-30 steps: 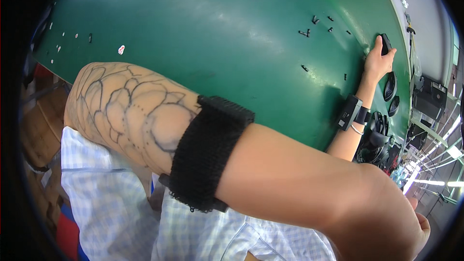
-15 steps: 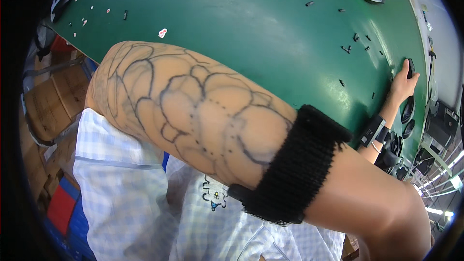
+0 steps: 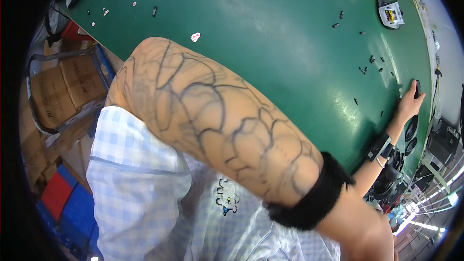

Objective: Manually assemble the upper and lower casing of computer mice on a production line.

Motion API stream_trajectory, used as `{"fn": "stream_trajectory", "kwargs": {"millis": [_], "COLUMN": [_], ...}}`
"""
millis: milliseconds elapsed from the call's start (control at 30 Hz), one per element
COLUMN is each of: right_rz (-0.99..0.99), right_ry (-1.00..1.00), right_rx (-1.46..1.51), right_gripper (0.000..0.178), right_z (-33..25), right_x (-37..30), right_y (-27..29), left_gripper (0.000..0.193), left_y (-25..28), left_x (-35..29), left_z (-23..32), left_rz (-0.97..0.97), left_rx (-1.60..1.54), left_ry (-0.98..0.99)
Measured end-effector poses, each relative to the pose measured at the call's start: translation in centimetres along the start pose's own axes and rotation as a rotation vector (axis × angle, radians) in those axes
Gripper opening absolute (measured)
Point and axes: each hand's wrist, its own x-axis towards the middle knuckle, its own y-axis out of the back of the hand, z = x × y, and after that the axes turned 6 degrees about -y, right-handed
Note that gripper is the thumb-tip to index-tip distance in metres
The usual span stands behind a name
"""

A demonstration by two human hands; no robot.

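My left arm, tattooed and with a black knitted band (image 3: 314, 195) at the wrist, crosses in front of my body. At the lower right, only the blurred back of my left hand (image 3: 369, 234) shows; its fingers are hidden. Farther right, my right arm reaches out over the green table (image 3: 270, 14). Near the table's right edge, my right hand (image 3: 410, 105) has its fingers closed round a small dark object (image 3: 418, 88), whose kind I cannot make out. A black device (image 3: 378, 148) and a light bracelet sit on that forearm.
Small black parts (image 3: 365, 70) lie scattered on the table's right half. Beyond them stands a grey-and-white shell (image 3: 390, 13) with something yellow inside. Red-and-white pieces (image 3: 195, 37) lie at the left. Cardboard boxes (image 3: 67, 87) are below the table's left side.
The table and the things on it have shifted right and down in the view. My left hand sits lower and nearer the bottom edge. My right hand still holds the dark object.
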Motion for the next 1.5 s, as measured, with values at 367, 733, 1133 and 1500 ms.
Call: {"fn": "stream_trajectory", "kwargs": {"millis": [367, 733, 1133, 1500], "right_rz": [0.059, -0.029, -0.046, -0.039], "right_ry": [0.059, -0.069, -0.068, -0.066], "right_rx": [-0.017, 0.038, 0.051, 0.07], "right_gripper": [0.073, 0.075, 0.074, 0.074], "right_z": [1.5, -0.9, -1.3, -1.3], "right_x": [-0.8, -1.9, -2.4, -2.4], "right_y": [-0.5, 1.1, 1.3, 1.1], "left_gripper": [0.019, 0.011, 0.007, 0.009], "left_y": [2.6, 1.4, 1.0, 1.2], "left_x": [-6.6, -8.4, -8.9, -8.8], "left_z": [-3.6, -5.0, -4.5, -4.1], "left_rz": [-0.219, -0.306, -0.405, -0.483], "left_rx": [0.38, 0.513, 0.496, 0.463], "left_ry": [0.065, 0.026, 0.13, 0.186]}}
